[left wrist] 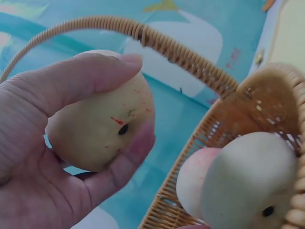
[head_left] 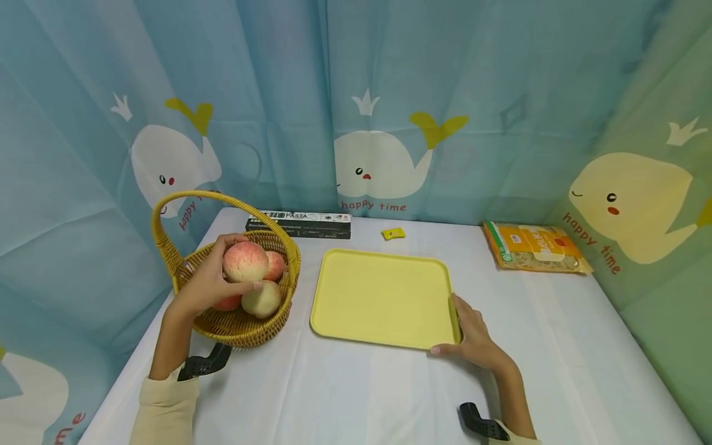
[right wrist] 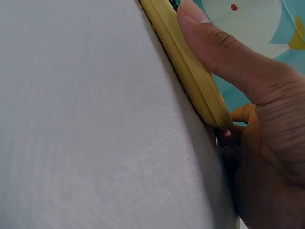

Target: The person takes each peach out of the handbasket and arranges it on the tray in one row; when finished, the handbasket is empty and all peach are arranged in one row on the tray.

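Pink-and-cream, a peach (head_left: 245, 261) is pinched between the left hand's (head_left: 210, 279) thumb and fingers over the wicker basket (head_left: 245, 337). Around three o'clock from it lies the yellow tray (head_left: 384, 300), long axis roughly nine-to-three, its four-o'clock corner gripped by the right hand (head_left: 474, 337). White worktop (head_left: 345, 402) beneath, whale-print curtain (head_left: 289, 93) at twelve.

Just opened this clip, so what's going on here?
A person's left grip holds a peach over the wicker basket, where at least three other peaches lie. The right grip holds the yellow tray at its near right corner, and the tray lies on the white table. Toward the back are a pasta box, a small yellow packet and, at the right, an orange bag, none of them touched by either grip.
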Available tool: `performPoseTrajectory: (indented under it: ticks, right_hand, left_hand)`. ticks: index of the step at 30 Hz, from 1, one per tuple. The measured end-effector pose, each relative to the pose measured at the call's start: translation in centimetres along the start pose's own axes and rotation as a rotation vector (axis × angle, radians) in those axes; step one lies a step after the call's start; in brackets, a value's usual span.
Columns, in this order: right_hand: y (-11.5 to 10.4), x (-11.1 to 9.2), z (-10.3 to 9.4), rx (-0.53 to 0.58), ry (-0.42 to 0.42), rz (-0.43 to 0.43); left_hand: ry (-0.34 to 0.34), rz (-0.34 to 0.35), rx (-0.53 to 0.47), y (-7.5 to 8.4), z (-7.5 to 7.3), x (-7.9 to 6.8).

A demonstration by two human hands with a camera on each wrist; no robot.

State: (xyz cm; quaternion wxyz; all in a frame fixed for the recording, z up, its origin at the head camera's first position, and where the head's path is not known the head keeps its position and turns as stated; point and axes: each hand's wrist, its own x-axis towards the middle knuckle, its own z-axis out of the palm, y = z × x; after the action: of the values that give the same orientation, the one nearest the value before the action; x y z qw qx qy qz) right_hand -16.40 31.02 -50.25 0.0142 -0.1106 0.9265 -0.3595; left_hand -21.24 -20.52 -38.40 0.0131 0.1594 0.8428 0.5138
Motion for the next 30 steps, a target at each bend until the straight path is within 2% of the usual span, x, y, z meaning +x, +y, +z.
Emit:
performPoseTrajectory:
  ticks: [6,11,16,20,26,30]
  right_hand:
    - [0.0,0.1,0.0,0.005,0.005,-0.042]
    - [0.0,0.0,-0.1,0.003,0.009,-0.031]
    - [0.0,0.0,0.0,0.002,0.006,-0.019]
    - [-0.1,0.0,0.1,-0.003,0.009,-0.026]
    - [-0.1,0.0,0.1,-0.008,0.014,-0.004]
    - [0.0,-0.1,0.0,-0.006,0.005,0.012]
  left_hand:
    - [-0.044,0.005,-0.049,0.7,1.0,-1.3]
    - [-0.094,0.028,-0.159,1.0,2.1,-2.0]
    - [-0.1,0.056,-0.228,1.1,3.3,-2.8]
    - [-0.131,0.029,-0.311,1.3,4.2,-3.4]
    - [-0.142,-0.024,-0.304,1.8,5.4,-3.7]
    - [-0.144,-0.035,-0.304,1.9,6.4,-3.8]
